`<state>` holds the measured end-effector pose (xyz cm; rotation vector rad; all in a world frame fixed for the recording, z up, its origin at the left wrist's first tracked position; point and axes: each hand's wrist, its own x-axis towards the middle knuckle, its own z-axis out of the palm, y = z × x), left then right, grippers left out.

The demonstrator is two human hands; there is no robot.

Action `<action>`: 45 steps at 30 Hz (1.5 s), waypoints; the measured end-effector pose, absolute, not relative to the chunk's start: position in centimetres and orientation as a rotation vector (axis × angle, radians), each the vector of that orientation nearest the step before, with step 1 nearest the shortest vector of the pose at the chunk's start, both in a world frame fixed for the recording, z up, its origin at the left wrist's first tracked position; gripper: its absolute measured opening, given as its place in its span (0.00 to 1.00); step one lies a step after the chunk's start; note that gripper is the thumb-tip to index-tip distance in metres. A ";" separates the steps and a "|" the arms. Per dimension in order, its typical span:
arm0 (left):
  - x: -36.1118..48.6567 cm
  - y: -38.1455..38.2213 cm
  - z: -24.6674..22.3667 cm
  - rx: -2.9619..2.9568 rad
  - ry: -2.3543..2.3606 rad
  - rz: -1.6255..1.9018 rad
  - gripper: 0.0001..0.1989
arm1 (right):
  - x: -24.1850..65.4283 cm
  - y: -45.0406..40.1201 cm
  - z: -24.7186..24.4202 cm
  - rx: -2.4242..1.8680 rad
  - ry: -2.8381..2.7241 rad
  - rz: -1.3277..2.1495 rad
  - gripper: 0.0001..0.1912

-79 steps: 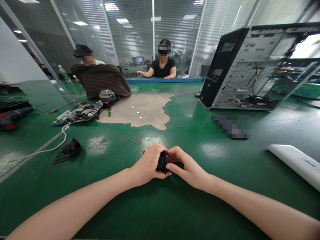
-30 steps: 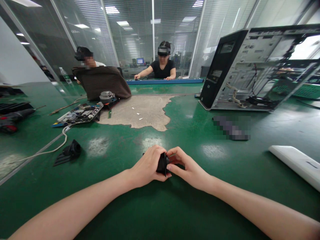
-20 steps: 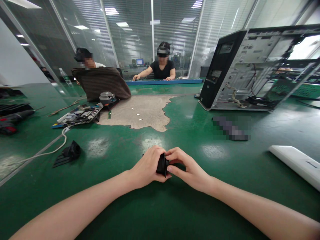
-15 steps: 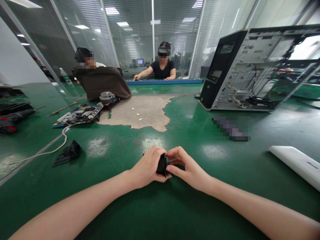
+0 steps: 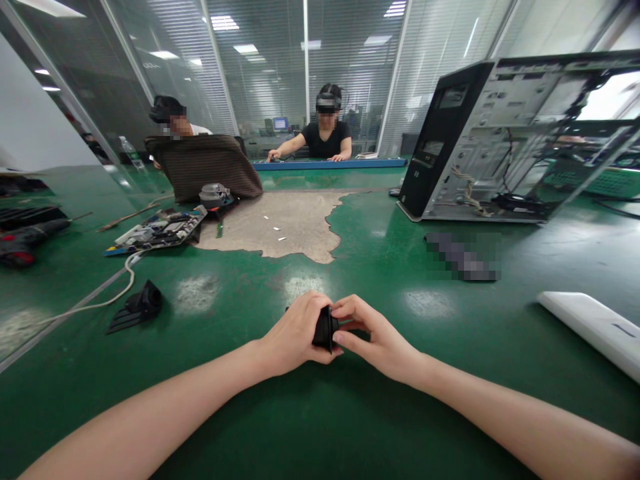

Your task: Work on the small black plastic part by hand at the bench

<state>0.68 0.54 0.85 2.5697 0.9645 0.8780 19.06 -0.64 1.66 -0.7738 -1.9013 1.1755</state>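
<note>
Near the centre of the lower half of the frame, the left hand (image 5: 295, 337) is wrapping around the black part (image 5: 324, 330), clasping it from its left side. The right hand (image 5: 375, 337) is pinching at the part's right side with thumb and fingertips, while its palm is staying clear of it. Both forearms are reaching in from the lower corners over the green table (image 5: 320, 427).

At the left, below the middle, a black bracket (image 5: 143, 303) is lying near a pale cable (image 5: 131, 270). Above it, a circuit board (image 5: 160, 230) is resting just beside a cooler (image 5: 215, 195), and a drill (image 5: 30, 240) is lying at the left edge. A brown cloth (image 5: 205, 167) is standing up behind the cooler. A bare patch (image 5: 285, 223) with small white scraps is showing above the hands.

At the upper right, an open case (image 5: 450, 140) is standing on the table, with wires hanging inside. Below it, a pixelated dark thing (image 5: 465, 260) is lying, and a white bar (image 5: 595, 330) is entering from the right edge.

At the top centre, a person in black (image 5: 327, 137) is resting both hands near a blue strip (image 5: 335, 163); another person (image 5: 170, 117) is sitting behind the cloth at the upper left.
</note>
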 end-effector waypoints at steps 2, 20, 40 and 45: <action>0.7 0.5 0.8 2.565 0.967 0.884 0.27 | 19.0 -0.7 1.7 -0.833 -1.869 1.238 0.11; 0.6 0.5 0.9 2.578 0.942 0.877 0.28 | 18.9 -0.6 1.7 -0.856 -1.832 1.307 0.09; 0.7 0.6 0.8 2.537 0.977 0.881 0.28 | 19.0 -0.7 1.6 -0.878 -1.873 1.252 0.12; 0.7 0.6 0.9 2.544 0.987 0.880 0.26 | 19.1 -0.7 1.6 -0.782 -1.922 1.199 0.13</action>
